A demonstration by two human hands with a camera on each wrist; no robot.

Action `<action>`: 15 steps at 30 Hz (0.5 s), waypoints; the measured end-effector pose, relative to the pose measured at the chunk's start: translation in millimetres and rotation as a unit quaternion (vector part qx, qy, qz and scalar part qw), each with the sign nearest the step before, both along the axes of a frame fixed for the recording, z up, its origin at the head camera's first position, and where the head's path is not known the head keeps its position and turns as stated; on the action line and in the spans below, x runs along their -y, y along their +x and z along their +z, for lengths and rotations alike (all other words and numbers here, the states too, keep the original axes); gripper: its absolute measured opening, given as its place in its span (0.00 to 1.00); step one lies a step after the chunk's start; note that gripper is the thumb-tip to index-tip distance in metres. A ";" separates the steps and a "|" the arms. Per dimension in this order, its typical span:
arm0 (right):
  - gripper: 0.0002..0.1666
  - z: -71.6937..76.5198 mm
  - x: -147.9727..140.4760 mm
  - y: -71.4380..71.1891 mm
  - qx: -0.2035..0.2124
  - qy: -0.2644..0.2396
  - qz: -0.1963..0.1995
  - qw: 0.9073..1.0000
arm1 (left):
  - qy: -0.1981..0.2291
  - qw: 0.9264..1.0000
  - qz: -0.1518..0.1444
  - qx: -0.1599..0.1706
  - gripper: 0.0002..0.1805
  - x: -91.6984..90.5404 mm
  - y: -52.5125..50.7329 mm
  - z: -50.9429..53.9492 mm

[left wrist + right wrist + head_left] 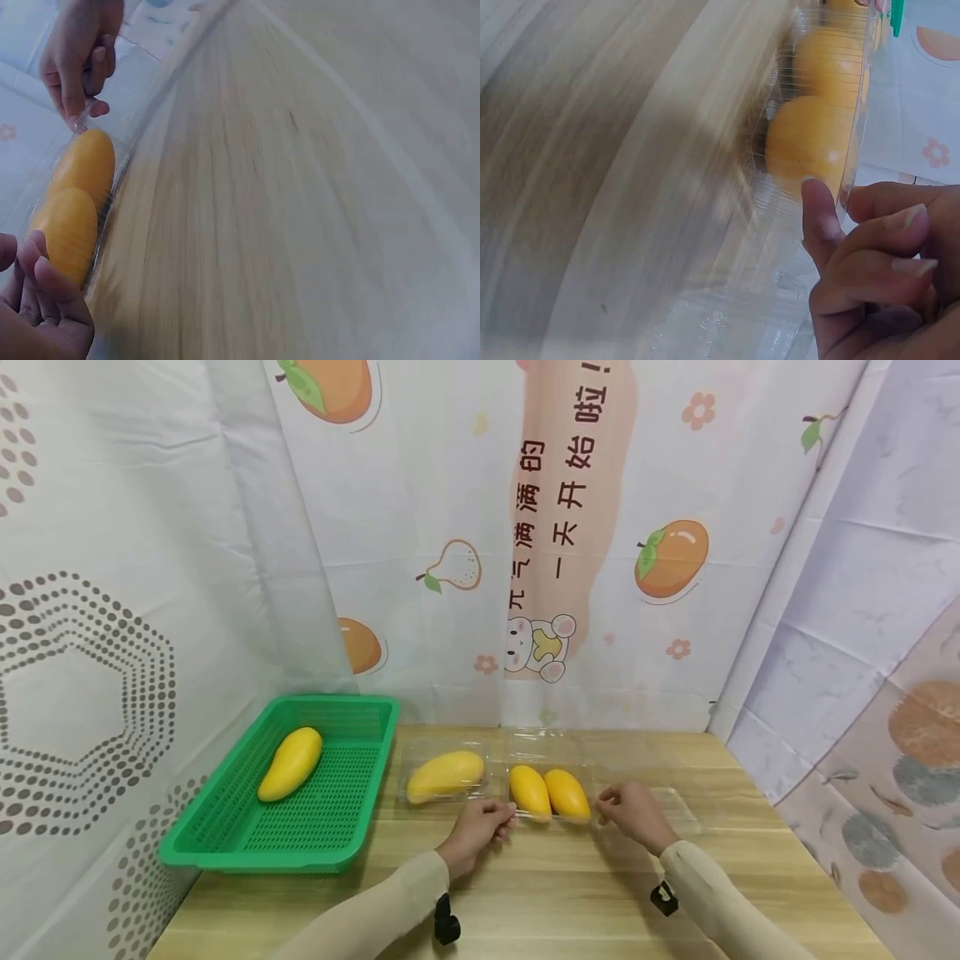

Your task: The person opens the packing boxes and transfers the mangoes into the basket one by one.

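Two yellow-orange mangoes (548, 793) lie side by side in a clear plastic box (832, 82) at the middle of the table. My left hand (476, 835) is at the box's near left corner, thumb and fingers bent at its edge. At the near right corner my right hand (636, 814) pinches the clear rim between thumb and finger, as the left wrist view shows. Both mangoes (73, 199) appear between my hands. Whether the left fingertips close on the rim is hard to tell.
A green basket (258, 860) on the left holds one yellow mango (290, 764). Left of the middle box, another clear box holds a mango (446, 776). Clear empty packaging (678, 810) lies to the right. A printed curtain (450, 468) hangs behind the table.
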State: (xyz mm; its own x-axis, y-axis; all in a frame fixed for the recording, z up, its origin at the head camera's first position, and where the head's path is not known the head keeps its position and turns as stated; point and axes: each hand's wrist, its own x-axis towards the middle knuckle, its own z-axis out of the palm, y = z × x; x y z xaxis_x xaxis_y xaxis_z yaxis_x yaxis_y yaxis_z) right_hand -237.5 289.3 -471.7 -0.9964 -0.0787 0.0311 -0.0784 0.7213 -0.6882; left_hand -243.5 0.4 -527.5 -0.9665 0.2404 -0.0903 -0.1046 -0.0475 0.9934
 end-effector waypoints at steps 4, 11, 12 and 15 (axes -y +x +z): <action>0.15 -2.0 0.6 0.8 0.007 -0.014 -0.007 1.000 | -0.047 0.998 -0.009 -0.033 0.17 3.4 -1.8 0.7; 0.18 -3.6 0.5 2.3 0.011 -0.023 -0.011 1.000 | -0.135 0.987 -0.032 -0.080 0.19 9.1 -6.7 8.7; 0.18 -4.2 0.4 2.6 0.012 -0.025 -0.013 1.000 | -0.154 0.983 -0.036 -0.093 0.19 9.5 -7.4 11.2; 0.17 -6.7 0.4 3.3 0.011 -0.031 -0.019 0.999 | -0.211 0.965 -0.043 -0.147 0.20 9.6 -10.1 18.8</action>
State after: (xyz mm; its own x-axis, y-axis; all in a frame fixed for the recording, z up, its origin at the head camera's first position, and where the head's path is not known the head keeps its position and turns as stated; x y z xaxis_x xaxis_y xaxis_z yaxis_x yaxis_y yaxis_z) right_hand -234.3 288.8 -478.4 -0.9992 -0.0385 0.0134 -0.0360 0.6788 -0.7335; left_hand -253.6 -9.2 -508.7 -0.9429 0.3238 0.0783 0.2003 0.3635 0.9098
